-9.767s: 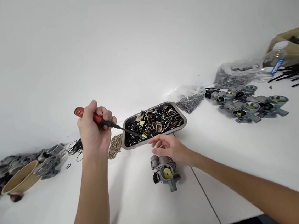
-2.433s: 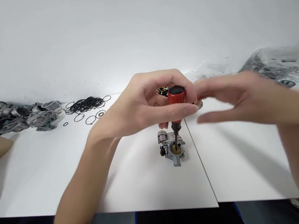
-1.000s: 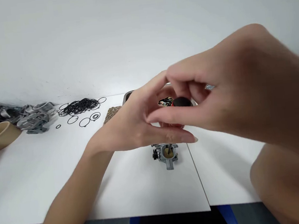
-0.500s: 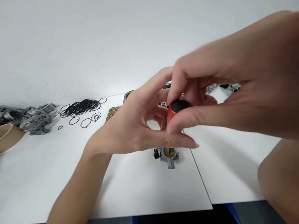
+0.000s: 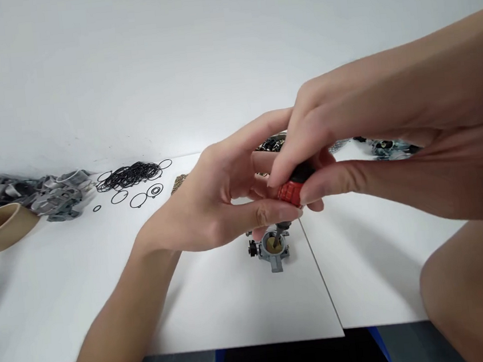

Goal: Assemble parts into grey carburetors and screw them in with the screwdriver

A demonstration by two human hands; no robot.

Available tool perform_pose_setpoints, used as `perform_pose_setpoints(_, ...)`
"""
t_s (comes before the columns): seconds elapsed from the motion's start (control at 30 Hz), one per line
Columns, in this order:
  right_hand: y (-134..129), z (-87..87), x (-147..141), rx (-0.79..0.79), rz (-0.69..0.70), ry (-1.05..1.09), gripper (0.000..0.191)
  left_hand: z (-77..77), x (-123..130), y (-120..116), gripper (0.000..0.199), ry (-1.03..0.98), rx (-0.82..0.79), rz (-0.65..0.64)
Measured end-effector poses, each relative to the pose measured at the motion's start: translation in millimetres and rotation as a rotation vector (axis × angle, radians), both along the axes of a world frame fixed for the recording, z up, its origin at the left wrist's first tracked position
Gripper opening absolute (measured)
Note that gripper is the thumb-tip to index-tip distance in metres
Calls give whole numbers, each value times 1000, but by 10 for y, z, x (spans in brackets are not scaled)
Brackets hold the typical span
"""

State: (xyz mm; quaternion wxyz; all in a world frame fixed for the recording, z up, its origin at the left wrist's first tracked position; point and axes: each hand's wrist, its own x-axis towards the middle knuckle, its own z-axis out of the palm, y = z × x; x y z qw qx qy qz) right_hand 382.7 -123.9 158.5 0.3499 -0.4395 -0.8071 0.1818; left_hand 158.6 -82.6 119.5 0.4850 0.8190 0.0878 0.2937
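Right hand (image 5: 360, 122) and left hand (image 5: 213, 201) are both closed on one tool, above the white table (image 5: 220, 310). Below them, the metal body (image 5: 276, 264) lies on the tabletop, just to the left of the seam. To work well here, I think the left hand should guide the screwdriver (image 5: 289, 194) lightly, while the right fingertips give the turning. The shaft looks tilted to the right, so it seems better to bring it in line with the fastener before adding force; otherwise the tip can slip and scratch the brass disc (image 5: 270, 248). As for the pose, the left forearm rises from lower left, with the thumb across the lower handle. From the right, the other hand pinches the handle near its black cap, between thumb and index finger. Whether the tip sits fully, I cannot tell.
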Motion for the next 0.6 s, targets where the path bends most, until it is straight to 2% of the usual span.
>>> perform_pose_setpoints(0.1,-3,-57,-28,91,-18,-199,31,11,41,-43,43,-21,39,33)
perform_pose_setpoints(0.23,-10,-24,-236,156,37,-217,32,-14,88,-63,34,-72,61,69)
perform_pose_setpoints(0.3,-6,27,-300,161,81,-195,29,-27,91,-47,38,-104,41,81)
perform_pose_setpoints(0.4,-1,112,-273,222,169,-218,18,-32,83,1,44,-140,105,60)
perform_pose_setpoints(0.5,3,143,-179,296,215,-251,11,-36,74,40,35,-149,141,-2)
perform_pose_setpoints(0.53,5,130,-156,290,201,-232,12,-39,71,45,30,-142,128,2)
perform_pose_setpoints(0.6,9,79,-130,165,86,-97,9,-48,65,44,28,-105,102,61)
